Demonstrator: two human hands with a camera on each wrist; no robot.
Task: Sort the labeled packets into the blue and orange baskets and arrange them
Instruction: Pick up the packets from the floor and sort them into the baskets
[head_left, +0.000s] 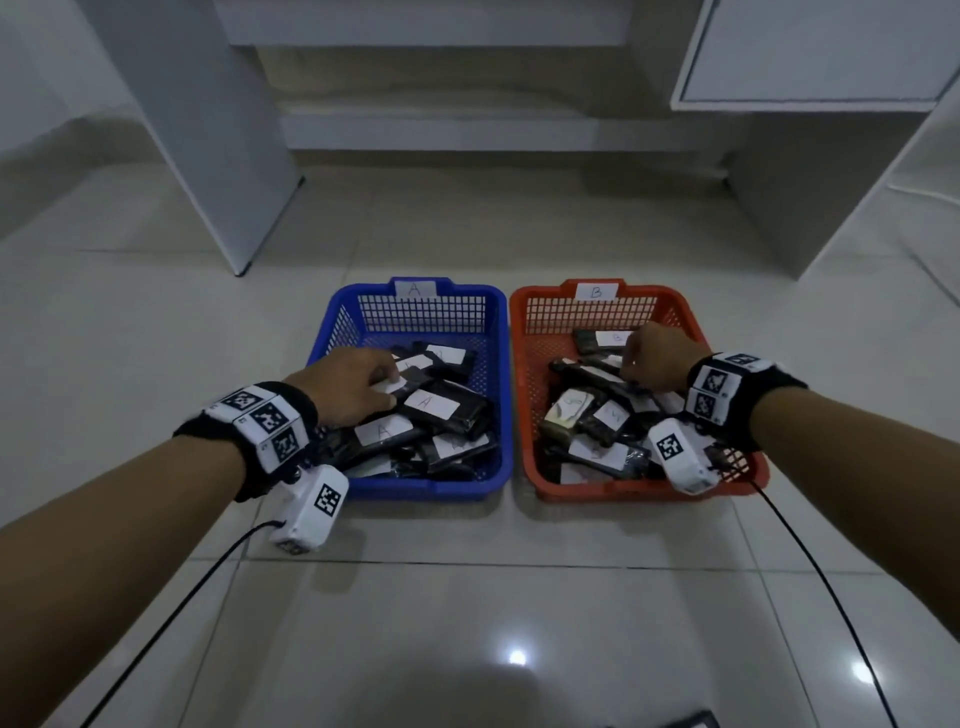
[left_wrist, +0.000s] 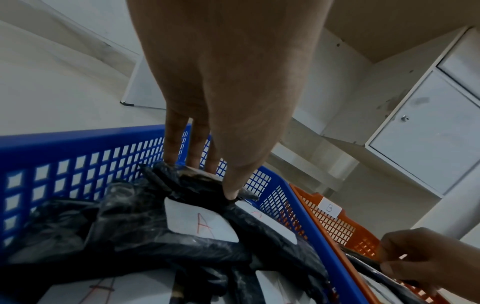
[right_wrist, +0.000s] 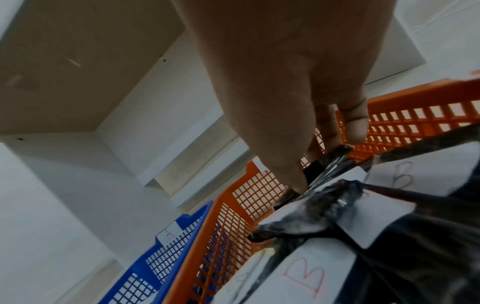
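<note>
The blue basket (head_left: 415, 488), tagged A, stands beside the orange basket (head_left: 623, 491), tagged B, on the floor. Both hold several black packets with white labels. My left hand (head_left: 389, 387) reaches into the blue basket and pinches the edge of a black packet (left_wrist: 197, 183) between thumb and fingers, above a packet labelled A (left_wrist: 202, 226). My right hand (head_left: 631, 364) is in the orange basket (right_wrist: 415, 115), pinching the thin edge of a black packet (right_wrist: 335, 156) over packets labelled B (right_wrist: 306, 275).
A glossy tiled floor (head_left: 467, 623) lies around the baskets. A white cabinet panel (head_left: 208, 156) stands behind on the left, a white cabinet (head_left: 810, 52) on the right. Black wrist cables (head_left: 831, 597) trail toward me. A dark object (head_left: 691, 719) sits at the bottom edge.
</note>
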